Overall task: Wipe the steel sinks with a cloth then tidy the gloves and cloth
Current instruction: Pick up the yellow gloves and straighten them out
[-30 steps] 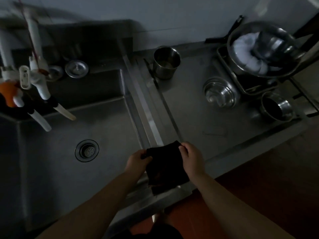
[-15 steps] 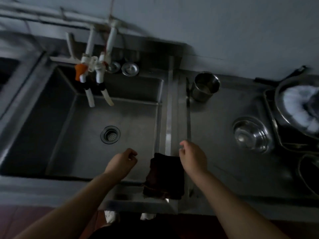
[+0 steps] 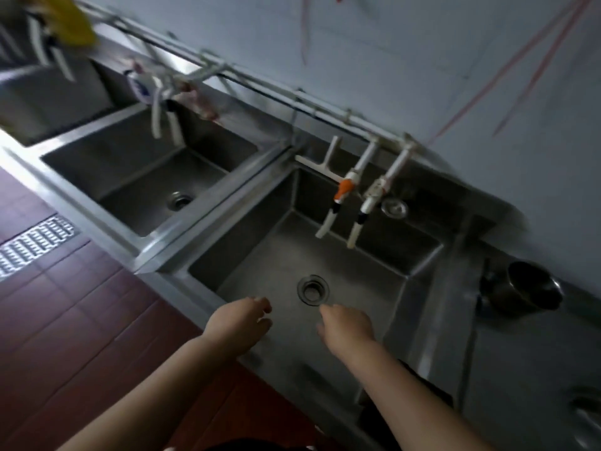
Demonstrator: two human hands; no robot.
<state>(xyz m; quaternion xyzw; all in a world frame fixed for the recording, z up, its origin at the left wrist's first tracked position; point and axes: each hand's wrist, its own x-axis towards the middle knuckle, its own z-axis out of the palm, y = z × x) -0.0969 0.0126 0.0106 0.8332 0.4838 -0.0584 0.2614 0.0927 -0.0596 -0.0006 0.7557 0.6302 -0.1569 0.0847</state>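
Two hands hang over the near sink (image 3: 325,255), and neither one holds anything. Your left hand (image 3: 239,323) sits low centre in the frame with its fingers loosely curled and empty; your right hand (image 3: 346,325) is just beside it toward the right, fingers relaxed and slightly spread above the drain (image 3: 313,289).

Your cloth (image 3: 426,388) shows as a dark patch at the lower right, partly hidden behind your right forearm, draped on the sink's front edge by the divider. That looks like the cloth put down, so I'd judge the wiping of this basin finished, though the dim light won't let you confirm how clean the steel is.

Look to the upper left: a second sink (image 3: 146,177) and part of a third lie there, and you can't tell from here whether they have been wiped. Something yellow (image 3: 70,22), blurred at the top left corner, may be the gloves hung on the pipe, but that's a guess.

What seems left: check the far sinks, then settle the gloves and cloth in their final spot.
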